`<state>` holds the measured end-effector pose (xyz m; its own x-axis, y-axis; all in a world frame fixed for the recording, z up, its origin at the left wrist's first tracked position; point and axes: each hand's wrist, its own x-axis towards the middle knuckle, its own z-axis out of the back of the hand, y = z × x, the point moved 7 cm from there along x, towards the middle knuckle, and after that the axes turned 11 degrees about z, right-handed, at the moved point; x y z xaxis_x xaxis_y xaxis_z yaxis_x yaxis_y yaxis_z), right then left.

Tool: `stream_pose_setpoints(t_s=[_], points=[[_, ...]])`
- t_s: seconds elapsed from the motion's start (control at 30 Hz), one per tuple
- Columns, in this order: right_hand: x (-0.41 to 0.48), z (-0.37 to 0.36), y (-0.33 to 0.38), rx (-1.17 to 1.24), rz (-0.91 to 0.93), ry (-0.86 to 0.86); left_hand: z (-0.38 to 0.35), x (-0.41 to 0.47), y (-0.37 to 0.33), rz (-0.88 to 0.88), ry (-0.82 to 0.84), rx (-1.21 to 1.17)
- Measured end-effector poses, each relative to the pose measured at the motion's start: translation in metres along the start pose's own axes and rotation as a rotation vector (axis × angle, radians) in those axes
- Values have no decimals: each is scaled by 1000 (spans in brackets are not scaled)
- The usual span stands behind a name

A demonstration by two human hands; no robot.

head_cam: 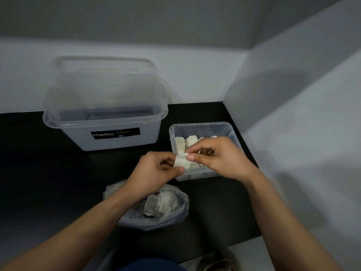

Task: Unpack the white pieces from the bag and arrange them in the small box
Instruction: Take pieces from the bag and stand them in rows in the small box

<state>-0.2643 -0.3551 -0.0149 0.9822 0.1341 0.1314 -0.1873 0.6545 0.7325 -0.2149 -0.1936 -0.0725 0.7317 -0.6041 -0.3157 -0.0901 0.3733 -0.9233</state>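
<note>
Both my hands hold one white piece (182, 162) just over the near left corner of the small clear box (199, 126). My left hand (156, 169) grips the piece from the left, with the thumb under it. My right hand (216, 155) pinches its upper right edge with thumb and forefinger. Several white pieces (180, 143) stand in rows inside the small box, partly hidden by my right hand. The clear plastic bag (166, 208) lies on the black table in front of me, under my left forearm, with more white pieces (154, 202) inside.
A large clear tub (109, 122) labelled Megabox stands at the back left with its lid tilted up against the wall. White walls close off the back and the right side. The black table (48, 182) ends near my body.
</note>
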Motion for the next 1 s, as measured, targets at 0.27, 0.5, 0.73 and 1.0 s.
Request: stream_pose_setpoints(t_s=[0.27,0.5,0.73,1.0], points=[[7,59,-47,-161,-96,-318,-10,8,-8,-247,-202,596],[41,61,-114,-315,-263,-142,-31,13,-8,-355,-197,921],[53,26,-164,-424,-342,3,-32,16,-11,-337,-180,930],[54,20,-172,-751,-339,-19,-32,17,-9,-330,-182,926]])
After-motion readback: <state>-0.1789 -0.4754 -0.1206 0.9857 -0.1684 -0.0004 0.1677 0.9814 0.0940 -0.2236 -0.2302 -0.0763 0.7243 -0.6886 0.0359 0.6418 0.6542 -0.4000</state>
